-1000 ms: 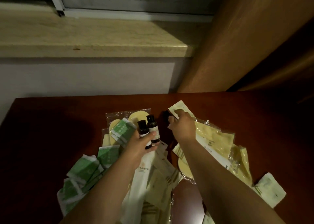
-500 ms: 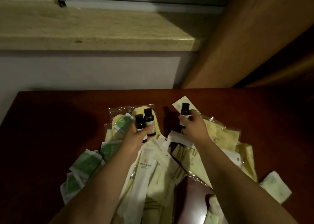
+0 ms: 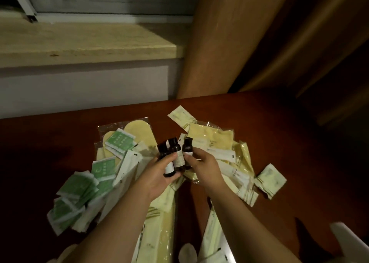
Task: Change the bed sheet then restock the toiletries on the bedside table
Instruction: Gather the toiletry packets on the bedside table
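Your left hand [image 3: 159, 175] grips two small dark bottles [image 3: 172, 159], your right hand [image 3: 203, 168] pinches a third bottle [image 3: 187, 150] — all above the tabletop [image 3: 289, 143] at 12 o'clock of the sachets [image 3: 83, 191]. Light, slick plastic probably — hold the bodies, not caps.

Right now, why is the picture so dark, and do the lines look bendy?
Head view: the room is dim, so the table sinks into shadow at its edges; the hands and dark bottles show fairly clearly; the wide lens bends the window ledge and tilts the curtain.

bottle labels [image 3: 179, 159] unreadable (dim), white object [image 3: 351, 240] cropped
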`<state>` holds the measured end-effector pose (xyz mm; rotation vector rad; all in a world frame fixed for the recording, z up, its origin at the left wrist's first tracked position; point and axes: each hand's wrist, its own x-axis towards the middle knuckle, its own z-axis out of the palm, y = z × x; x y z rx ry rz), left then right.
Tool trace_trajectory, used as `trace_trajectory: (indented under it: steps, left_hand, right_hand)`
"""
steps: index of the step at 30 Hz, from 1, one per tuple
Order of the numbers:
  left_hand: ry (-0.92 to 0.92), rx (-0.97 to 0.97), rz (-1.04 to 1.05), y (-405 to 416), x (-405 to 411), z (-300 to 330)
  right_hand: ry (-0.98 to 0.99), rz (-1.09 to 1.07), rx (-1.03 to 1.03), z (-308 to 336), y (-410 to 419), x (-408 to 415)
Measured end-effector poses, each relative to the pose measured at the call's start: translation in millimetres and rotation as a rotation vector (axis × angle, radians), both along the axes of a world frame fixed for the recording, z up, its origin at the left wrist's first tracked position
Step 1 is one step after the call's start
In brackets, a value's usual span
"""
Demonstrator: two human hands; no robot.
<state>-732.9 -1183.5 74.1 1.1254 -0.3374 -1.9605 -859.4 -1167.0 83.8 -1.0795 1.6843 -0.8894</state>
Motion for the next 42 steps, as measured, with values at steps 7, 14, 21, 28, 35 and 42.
trace_trajectory:
  steps: [7,14,21,28,35,42]
  left_hand:
    - [0.036,0.025,0.035,27,-3,1]
    - [0.006,0.009,0.130,33,9,0]
    - [-0.012,0.007,0.243,34,24,0]
    - [-0.010,-0.011,0.234,37,32,0]
    - [-0.085,0.045,0.540,54,78,23]
    - [-0.447,0.019,0.389,76,117,33]
  right_hand:
    - [0.216,0.188,-0.117,2,26,15]
    - [0.809,0.232,-0.084,-13,12,-16]
    - [0.985,0.449,0.127,-52,35,-19]
    - [0.869,0.414,-0.092,-46,48,0]
    - [0.722,0.703,-0.067,-14,45,92]
    - [0.930,0.760,-0.006,-36,49,94]
